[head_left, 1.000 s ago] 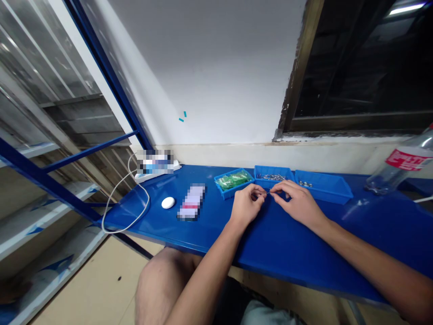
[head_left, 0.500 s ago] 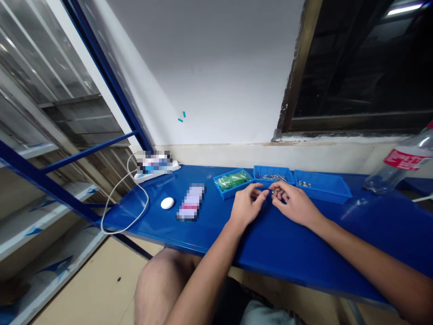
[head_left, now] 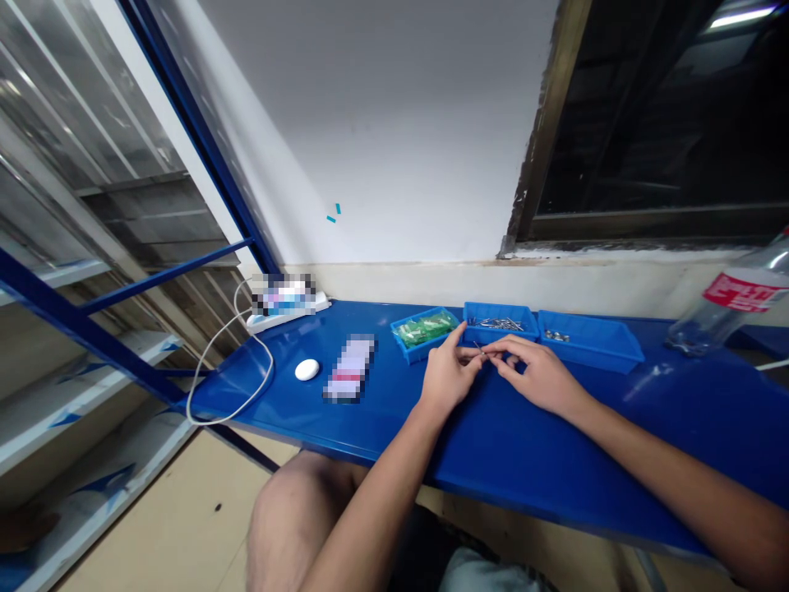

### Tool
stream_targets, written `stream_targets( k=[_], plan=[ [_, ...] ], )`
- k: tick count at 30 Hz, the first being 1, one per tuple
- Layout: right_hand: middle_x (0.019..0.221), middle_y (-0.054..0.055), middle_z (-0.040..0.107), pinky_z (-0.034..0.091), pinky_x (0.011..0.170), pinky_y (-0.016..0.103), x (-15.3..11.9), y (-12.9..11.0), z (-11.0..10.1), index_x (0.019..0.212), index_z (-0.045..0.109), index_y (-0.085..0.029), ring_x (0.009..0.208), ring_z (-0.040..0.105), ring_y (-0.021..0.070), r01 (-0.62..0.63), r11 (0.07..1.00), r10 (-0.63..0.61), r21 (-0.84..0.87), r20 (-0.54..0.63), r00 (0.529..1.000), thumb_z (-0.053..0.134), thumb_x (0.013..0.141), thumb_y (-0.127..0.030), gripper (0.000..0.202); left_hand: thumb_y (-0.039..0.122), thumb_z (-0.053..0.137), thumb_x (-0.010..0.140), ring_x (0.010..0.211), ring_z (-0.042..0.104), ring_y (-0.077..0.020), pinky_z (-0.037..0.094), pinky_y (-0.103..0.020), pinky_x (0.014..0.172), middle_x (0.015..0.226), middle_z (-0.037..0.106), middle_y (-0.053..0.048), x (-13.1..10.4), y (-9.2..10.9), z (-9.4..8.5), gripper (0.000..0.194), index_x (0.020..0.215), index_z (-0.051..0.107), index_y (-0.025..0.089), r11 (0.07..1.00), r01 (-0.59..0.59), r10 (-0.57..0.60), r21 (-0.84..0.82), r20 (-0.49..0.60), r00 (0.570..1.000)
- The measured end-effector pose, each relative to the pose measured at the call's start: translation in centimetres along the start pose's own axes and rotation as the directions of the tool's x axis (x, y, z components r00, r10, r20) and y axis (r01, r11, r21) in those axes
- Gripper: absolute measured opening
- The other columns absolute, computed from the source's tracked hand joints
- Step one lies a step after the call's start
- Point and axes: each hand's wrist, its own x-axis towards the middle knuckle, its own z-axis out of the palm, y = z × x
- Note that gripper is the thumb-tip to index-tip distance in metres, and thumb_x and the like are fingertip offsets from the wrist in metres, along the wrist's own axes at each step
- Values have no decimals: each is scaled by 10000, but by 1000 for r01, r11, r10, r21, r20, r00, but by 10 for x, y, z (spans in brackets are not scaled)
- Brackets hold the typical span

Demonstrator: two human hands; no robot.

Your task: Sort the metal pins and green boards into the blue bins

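Observation:
My left hand (head_left: 449,367) is closed in a pinch, its index finger raised, on a thin metal screw (head_left: 479,349). Fingertips of my right hand (head_left: 536,370) meet it at the same spot, pinched on a small metal part that they mostly hide. Both hands are just above the blue table, in front of the bins. Behind them, the middle blue bin (head_left: 500,335) holds several long thin metal screws. In the right blue bin (head_left: 595,353) lie a few small metal pieces. Green packets (head_left: 425,328) fill the left blue bin (head_left: 416,355).
On the blue table (head_left: 382,427) to the left lie a blurred-out phone (head_left: 350,368), a white oval object (head_left: 306,370) and a power strip (head_left: 289,314) with a looping white cable (head_left: 269,366). A clear plastic bottle (head_left: 708,316) stands at the right. Behind is a wall (head_left: 400,148).
My fingertips have come together around the small metal parts, and the left index finger has lifted. The thin screw now shows between the hands. The view has shifted slightly.

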Motion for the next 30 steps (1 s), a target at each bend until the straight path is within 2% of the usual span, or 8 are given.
stream_targets(
  k=[3,6,11,14,17,20,26,30],
  plan=[
    [1074,85,754,566,690,365,0,-4,0,1099,765,-259,822,685,232,-29,999,29,12,8,1000,560,1007,-401,266,116,736,889,951,809,-224,643,-388,943,1049,834,-38,-1,1,-1,753,1580,448,193,998,-11,12,62,-16,1000],
    [968,65,744,550,674,348,0,-6,-1,1027,758,-250,747,655,209,-63,998,63,-1,16,998,606,990,-444,249,119,723,880,934,808,-214,640,-363,929,1032,837,-30,-2,0,-1,769,1589,436,196,990,-42,43,132,-1,999],
    [861,44,724,495,617,324,-1,-7,-2,912,732,-239,664,597,184,-63,998,64,-22,48,997,619,973,-405,209,191,725,884,971,799,-241,630,-368,920,1054,834,-24,-5,-4,0,803,1616,395,234,912,-141,111,386,99,989],
    [848,42,733,488,612,321,-1,-6,-2,880,717,-237,661,609,188,-54,998,56,-40,34,998,604,968,-364,191,215,713,893,955,794,-242,629,-353,886,1061,830,-18,-6,-3,1,802,1619,375,249,875,-177,126,451,141,982],
    [889,50,757,517,648,327,-1,-3,-2,908,722,-239,731,666,211,-99,995,99,-7,-23,995,585,985,-396,222,182,670,913,940,779,-221,624,-338,865,1082,814,-21,-6,-1,1,759,1606,370,258,893,-220,181,393,133,974],
    [909,61,767,551,683,335,-1,1,-2,947,730,-237,800,702,234,-159,980,164,121,-36,986,560,1006,-490,311,168,616,961,962,752,-197,610,-320,873,1090,780,-40,-5,1,0,632,1555,415,247,925,-258,248,280,68,966],
    [1009,88,769,560,683,329,-4,-2,-1,990,766,-222,774,692,205,-190,952,158,239,147,976,524,1026,-535,397,182,610,999,944,724,-162,595,-289,860,1115,746,-67,0,3,-4,485,1461,465,211,964,-264,267,44,-85,960],
    [934,76,762,549,668,319,-3,-1,0,1018,778,-216,744,680,191,-243,929,195,279,189,962,572,1000,-556,398,201,596,1018,989,736,-177,600,-310,889,1114,758,-72,1,0,-7,397,1408,520,206,971,-236,239,44,-104,965]
  ],
)
